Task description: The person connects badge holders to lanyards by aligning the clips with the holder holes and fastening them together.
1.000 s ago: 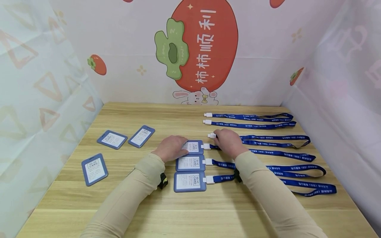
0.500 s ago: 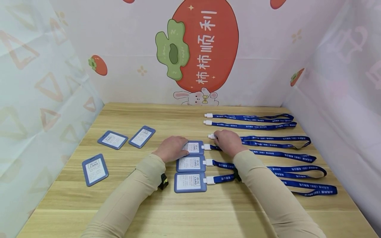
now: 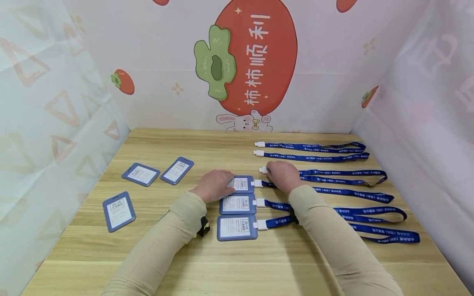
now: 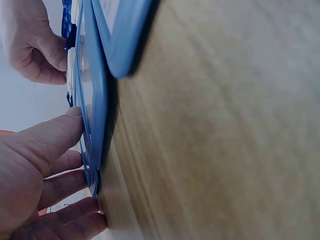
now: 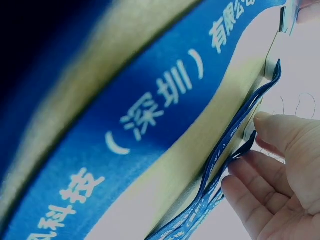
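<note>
My left hand [image 3: 214, 186] rests on the left end of the top blue ID card holder [image 3: 246, 184] in the middle column. The left wrist view shows its thumb [image 4: 55, 137] and loosely spread fingers along the holder's edge. Between thumb and fingers my right hand [image 3: 283, 176] pinches a blue lanyard just behind its white clip [image 3: 263, 170]. That clip lies a little beyond the top holder. Below sit two more card holders, a middle one [image 3: 237, 204] and a lower one [image 3: 237, 227]. All three have white clips and blue straps at their right ends.
Three loose card holders lie at the left: one upright [image 3: 119, 211], one sideways [image 3: 141, 174] and one tilted [image 3: 177, 170]. Two lanyards, a far one [image 3: 292, 145] and a nearer one [image 3: 296, 156], stretch across the back right. Printed cloth [image 3: 322, 82] walls the table [image 3: 177, 139] on three sides.
</note>
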Action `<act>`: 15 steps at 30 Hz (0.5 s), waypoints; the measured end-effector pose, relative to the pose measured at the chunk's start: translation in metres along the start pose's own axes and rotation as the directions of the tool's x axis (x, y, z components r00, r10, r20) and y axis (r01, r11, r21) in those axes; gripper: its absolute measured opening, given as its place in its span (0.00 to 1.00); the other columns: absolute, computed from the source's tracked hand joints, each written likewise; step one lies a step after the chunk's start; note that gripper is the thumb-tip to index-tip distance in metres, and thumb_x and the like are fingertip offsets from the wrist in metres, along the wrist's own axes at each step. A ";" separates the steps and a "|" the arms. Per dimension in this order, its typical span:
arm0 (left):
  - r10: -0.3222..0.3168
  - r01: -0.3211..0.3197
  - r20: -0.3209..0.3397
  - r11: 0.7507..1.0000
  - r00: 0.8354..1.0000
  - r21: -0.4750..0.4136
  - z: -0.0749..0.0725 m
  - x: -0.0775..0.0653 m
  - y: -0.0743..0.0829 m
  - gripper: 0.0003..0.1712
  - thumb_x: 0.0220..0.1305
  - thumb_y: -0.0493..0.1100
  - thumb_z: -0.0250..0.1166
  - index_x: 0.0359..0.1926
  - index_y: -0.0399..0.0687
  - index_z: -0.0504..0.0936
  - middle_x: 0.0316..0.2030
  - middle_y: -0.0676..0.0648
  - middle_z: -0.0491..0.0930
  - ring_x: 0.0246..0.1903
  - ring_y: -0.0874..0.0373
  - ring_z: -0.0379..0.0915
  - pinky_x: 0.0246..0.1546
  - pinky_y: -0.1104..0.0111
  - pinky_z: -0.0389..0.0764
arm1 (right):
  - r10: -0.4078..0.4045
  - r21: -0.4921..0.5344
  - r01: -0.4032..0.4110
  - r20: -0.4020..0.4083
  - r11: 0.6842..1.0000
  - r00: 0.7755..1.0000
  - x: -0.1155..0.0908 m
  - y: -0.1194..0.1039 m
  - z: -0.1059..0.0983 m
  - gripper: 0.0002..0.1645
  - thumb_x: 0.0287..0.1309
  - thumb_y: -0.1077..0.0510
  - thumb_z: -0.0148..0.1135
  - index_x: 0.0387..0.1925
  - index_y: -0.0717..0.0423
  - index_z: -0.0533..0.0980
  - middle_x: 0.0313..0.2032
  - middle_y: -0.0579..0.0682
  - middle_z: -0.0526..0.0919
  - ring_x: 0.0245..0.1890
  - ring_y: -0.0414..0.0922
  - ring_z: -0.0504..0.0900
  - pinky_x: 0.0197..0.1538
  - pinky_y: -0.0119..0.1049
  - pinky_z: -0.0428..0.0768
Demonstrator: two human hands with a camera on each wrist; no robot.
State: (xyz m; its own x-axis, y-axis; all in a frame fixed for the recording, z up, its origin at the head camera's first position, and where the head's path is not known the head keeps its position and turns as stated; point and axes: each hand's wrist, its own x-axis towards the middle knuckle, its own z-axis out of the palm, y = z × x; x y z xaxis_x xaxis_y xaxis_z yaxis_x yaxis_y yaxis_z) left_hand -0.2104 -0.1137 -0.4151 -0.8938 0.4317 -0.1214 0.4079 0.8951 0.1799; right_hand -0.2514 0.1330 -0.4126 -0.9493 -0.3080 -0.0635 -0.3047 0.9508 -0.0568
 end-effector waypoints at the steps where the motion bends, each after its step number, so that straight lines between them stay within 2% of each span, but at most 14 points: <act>1: -0.002 0.002 0.001 1.000 1.000 -0.001 0.000 0.000 0.000 0.32 0.71 0.55 0.69 0.69 0.45 0.78 0.66 0.43 0.80 0.67 0.46 0.76 0.71 0.54 0.74 | 0.004 -0.001 -0.004 0.002 1.000 1.000 0.001 0.000 0.000 0.12 0.75 0.50 0.61 0.43 0.54 0.84 0.29 0.46 0.83 0.29 0.44 0.80 0.40 0.39 0.85; 15: -0.018 0.018 0.014 1.000 1.000 -0.005 -0.001 -0.001 0.001 0.33 0.71 0.55 0.69 0.71 0.45 0.77 0.68 0.43 0.78 0.69 0.45 0.73 0.72 0.54 0.73 | 0.028 -0.040 -0.027 0.019 0.999 0.999 0.004 -0.006 -0.002 0.14 0.74 0.50 0.62 0.53 0.52 0.85 0.40 0.49 0.89 0.34 0.45 0.82 0.53 0.44 0.88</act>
State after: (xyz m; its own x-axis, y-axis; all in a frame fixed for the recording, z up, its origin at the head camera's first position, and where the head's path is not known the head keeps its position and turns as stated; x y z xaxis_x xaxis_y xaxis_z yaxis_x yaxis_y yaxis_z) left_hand -0.2091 -0.1131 -0.4140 -0.8981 0.4173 -0.1387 0.3910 0.9021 0.1828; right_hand -0.2534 0.1260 -0.4109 -0.9556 -0.2823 -0.0843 -0.2820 0.9593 -0.0155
